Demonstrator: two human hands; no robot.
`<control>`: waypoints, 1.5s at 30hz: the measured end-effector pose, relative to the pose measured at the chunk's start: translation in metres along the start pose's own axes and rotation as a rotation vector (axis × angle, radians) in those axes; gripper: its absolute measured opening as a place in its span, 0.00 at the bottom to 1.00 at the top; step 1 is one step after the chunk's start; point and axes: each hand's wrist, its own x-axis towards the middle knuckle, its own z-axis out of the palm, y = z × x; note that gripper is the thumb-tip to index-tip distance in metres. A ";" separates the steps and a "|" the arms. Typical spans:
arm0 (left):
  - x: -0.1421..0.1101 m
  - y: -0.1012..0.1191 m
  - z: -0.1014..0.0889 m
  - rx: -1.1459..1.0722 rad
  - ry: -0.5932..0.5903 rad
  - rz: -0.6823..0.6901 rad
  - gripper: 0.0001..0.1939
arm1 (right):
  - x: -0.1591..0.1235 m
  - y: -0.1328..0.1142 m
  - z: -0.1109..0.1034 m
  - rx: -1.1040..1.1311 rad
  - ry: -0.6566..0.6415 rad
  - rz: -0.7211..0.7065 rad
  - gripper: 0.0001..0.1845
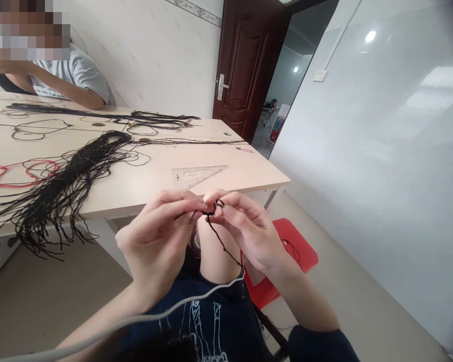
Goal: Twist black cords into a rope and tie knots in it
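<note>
A knotted black cord (pixel 221 243) is stretched between my two hands, above my lap. My left hand (pixel 160 229) pinches one part of it, and a short end pokes out past the thumb. On the other side, my right hand (pixel 247 223) pinches a small loop of the same cord between thumb and forefinger. From between the hands the knotted length hangs down and runs to the right, towards my right wrist. The fingertips partly cover the cord where it bends.
A thick bundle of black cords (pixel 73 171) hangs over the table's (pixel 154 186) front edge at left, near a red cord (pixel 26 173). A clear set square (pixel 198 176) lies ahead. A red stool (pixel 298 246) stands right; another person (pixel 79 75) sits across. A white cable (pixel 162 315) crosses my lap.
</note>
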 end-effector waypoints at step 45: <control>-0.004 -0.001 0.008 -0.488 -0.067 -0.179 0.09 | -0.005 -0.012 0.004 -0.657 0.110 -0.445 0.05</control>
